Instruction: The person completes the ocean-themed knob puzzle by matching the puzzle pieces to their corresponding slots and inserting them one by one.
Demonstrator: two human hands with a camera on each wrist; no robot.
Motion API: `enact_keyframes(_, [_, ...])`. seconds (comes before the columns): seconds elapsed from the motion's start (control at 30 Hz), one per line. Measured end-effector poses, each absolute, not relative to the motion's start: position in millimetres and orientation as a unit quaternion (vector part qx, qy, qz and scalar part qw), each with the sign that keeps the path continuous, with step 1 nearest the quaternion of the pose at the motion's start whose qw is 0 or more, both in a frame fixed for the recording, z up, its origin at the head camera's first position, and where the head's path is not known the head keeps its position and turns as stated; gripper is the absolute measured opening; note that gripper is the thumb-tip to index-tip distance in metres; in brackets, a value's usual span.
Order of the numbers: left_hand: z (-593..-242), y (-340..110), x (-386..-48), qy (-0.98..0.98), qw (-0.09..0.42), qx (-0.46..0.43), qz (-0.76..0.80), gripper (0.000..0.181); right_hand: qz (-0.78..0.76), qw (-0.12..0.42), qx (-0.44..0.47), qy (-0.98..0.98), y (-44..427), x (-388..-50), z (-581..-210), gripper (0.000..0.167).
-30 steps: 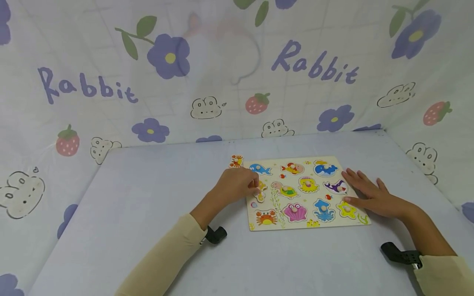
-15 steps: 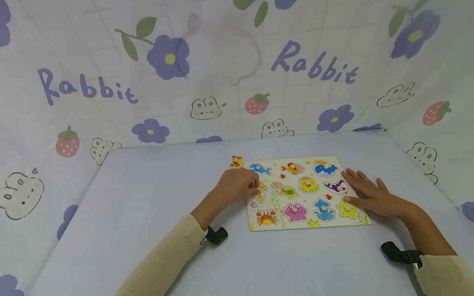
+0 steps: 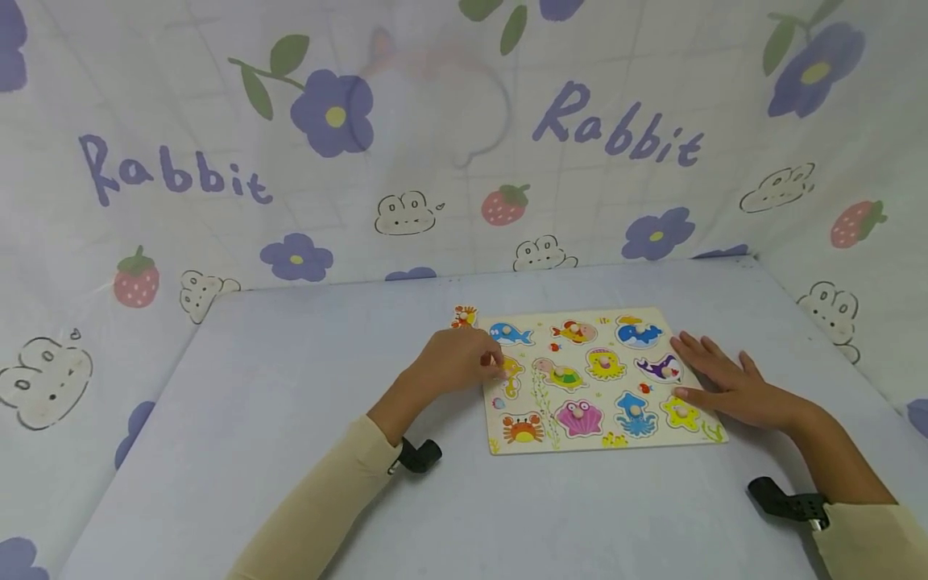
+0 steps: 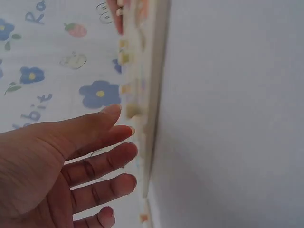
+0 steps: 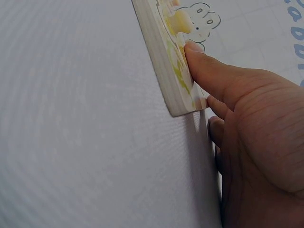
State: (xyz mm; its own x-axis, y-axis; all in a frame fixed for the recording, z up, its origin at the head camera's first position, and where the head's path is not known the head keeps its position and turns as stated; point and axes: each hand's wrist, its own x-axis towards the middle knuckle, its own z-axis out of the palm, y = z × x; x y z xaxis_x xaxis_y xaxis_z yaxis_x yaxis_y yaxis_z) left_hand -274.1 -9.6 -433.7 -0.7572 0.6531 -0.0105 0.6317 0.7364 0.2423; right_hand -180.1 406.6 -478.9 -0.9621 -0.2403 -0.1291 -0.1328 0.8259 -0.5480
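Note:
A wooden knob puzzle board with sea-animal pieces lies on the table. My left hand is over its left edge, beside the yellow seahorse piece, which lies in the board. In the left wrist view, the fingers are loosely bent and apart, with no piece between them; the thumb tip is near a wooden knob. Partly hidden behind that hand, a crab piece lies off the board's far left corner. My right hand rests along the right edge, its thumb on the board near the starfish piece.
Around the seahorse sit a blue whale piece, a turtle piece and a pink shell piece. The crab picture at the near left shows no knob. A printed curtain encloses the table.
The seahorse piece, pinched by my left hand and tilted a second ago, now lies in its place. My left hand has let go and drawn slightly left. The right hand has stayed put.

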Motion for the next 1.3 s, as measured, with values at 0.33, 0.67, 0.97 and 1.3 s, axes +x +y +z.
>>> enact_keyframes(0.33, [-420.8,-39.0,-325.4,0.944,0.029,0.264,0.196,0.019,-0.275,0.093,-0.093,0.952,407.5,-180.9,-483.3,0.091])
enact_keyframes(0.67, [-449.4,-46.8,-361.9,0.955,0.028,0.187,0.228,0.021,-0.282,0.100,-0.092,0.950,406.9,-180.2,-487.5,0.090])
enact_keyframes(0.97, [-455.2,-35.6,-366.6,0.966,0.009,0.180,0.184,0.022,-0.275,0.095,-0.096,0.952,405.9,-179.7,-483.4,0.091])
enact_keyframes(1.3, [-448.5,-32.1,-357.9,0.970,-0.002,0.175,0.171,0.019,-0.268,0.093,-0.097,0.954,406.9,-180.2,-478.4,0.091])
